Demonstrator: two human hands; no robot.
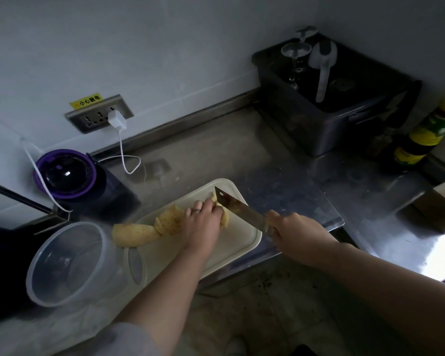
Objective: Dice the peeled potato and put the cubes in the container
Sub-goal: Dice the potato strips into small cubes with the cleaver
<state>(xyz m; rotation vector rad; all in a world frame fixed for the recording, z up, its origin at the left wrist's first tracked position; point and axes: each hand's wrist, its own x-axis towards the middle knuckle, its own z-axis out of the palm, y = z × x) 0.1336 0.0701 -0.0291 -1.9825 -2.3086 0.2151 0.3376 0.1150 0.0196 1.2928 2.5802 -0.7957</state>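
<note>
A peeled potato lies in pieces on the white cutting board (pixel 231 242): a large half (pixel 134 235) at the board's left edge and several slices (pixel 168 222) beside it. My left hand (pixel 203 224) presses down on a stack of slices with curled fingers. My right hand (pixel 297 235) grips the handle of a cleaver (pixel 235 205), whose blade meets the potato right beside my left fingers. A clear round plastic container (pixel 70 263) stands left of the board; it looks empty.
A purple-lidded appliance (pixel 67 173) stands at the back left beside a wall socket with a white charger (pixel 117 120). A dark metal bin (pixel 326 98) holding glasses and a scoop sits at the back right, with bottles (pixel 427 132) beyond. The steel counter's edge runs just behind my arms.
</note>
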